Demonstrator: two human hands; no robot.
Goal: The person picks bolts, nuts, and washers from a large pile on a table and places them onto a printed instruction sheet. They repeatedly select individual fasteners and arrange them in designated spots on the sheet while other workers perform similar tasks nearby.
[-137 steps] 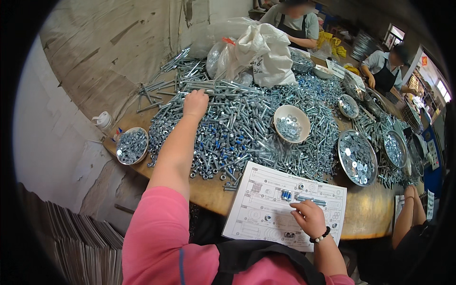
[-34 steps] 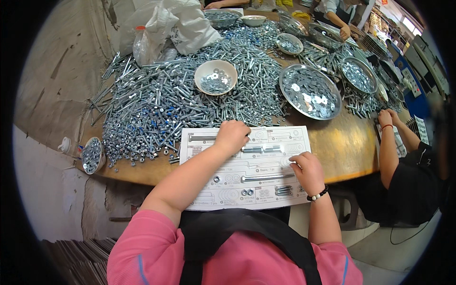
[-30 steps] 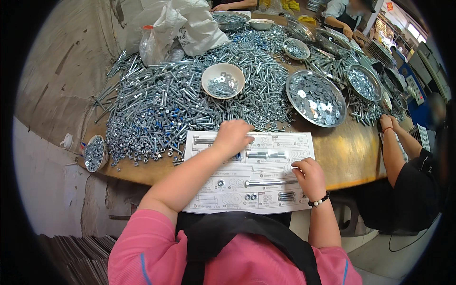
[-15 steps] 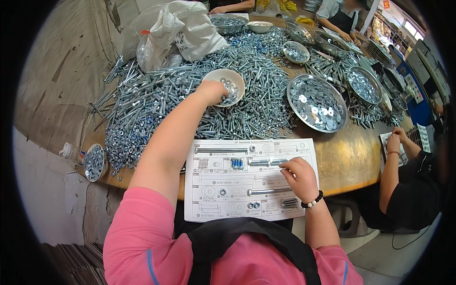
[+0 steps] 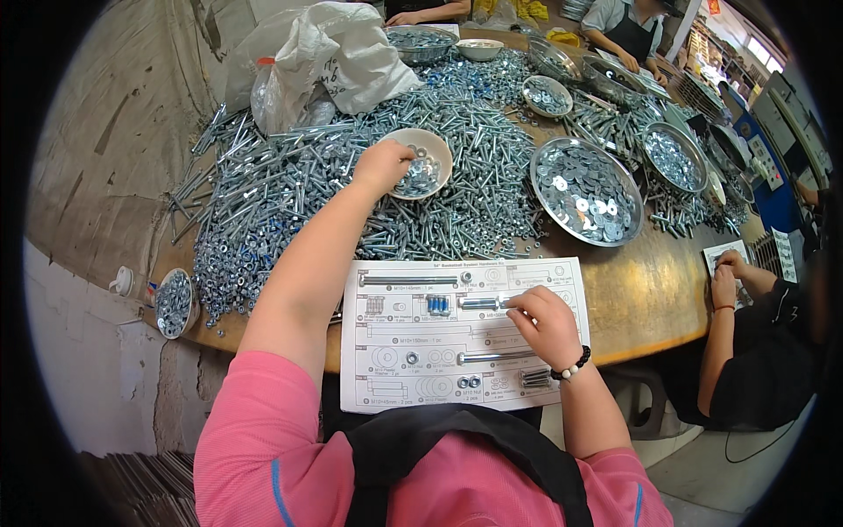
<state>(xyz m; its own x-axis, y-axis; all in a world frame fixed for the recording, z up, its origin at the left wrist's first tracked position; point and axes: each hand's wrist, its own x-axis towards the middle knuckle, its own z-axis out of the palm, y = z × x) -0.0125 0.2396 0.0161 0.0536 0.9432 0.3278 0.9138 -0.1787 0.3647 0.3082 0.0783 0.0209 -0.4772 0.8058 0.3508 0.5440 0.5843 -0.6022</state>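
Observation:
My left hand (image 5: 381, 169) reaches over the left rim of a cream bowl (image 5: 443, 183) that holds small metal washers. Its fingers are pinched together above the washers; what they grip, if anything, is too small to make out. Over a printed parts sheet (image 5: 413, 332), my right hand (image 5: 548, 327) has thumb and fingers drawn together, tips at the end of short bolts (image 5: 479, 304); anything inside them is hidden. On the sheet's drawings lie a long bolt (image 5: 408, 281), another long bolt (image 5: 496, 357), blue-marked fasteners (image 5: 437, 305), nuts (image 5: 469, 382) and small screws (image 5: 535, 378).
A heap of loose bolts (image 5: 290, 184) and nuts (image 5: 233, 259) covers much of the wooden table (image 5: 650, 307). A steel bowl of large washers (image 5: 587, 189) stands right. A white sack (image 5: 351, 57) lies behind, a small bowl (image 5: 176, 303) left. Co-workers' hands (image 5: 724, 277) are at right.
My left hand has lifted slightly up and left from inside the bowl, uncovering more washers. My right hand has shifted a little left over the sheet, toward the short bolts.

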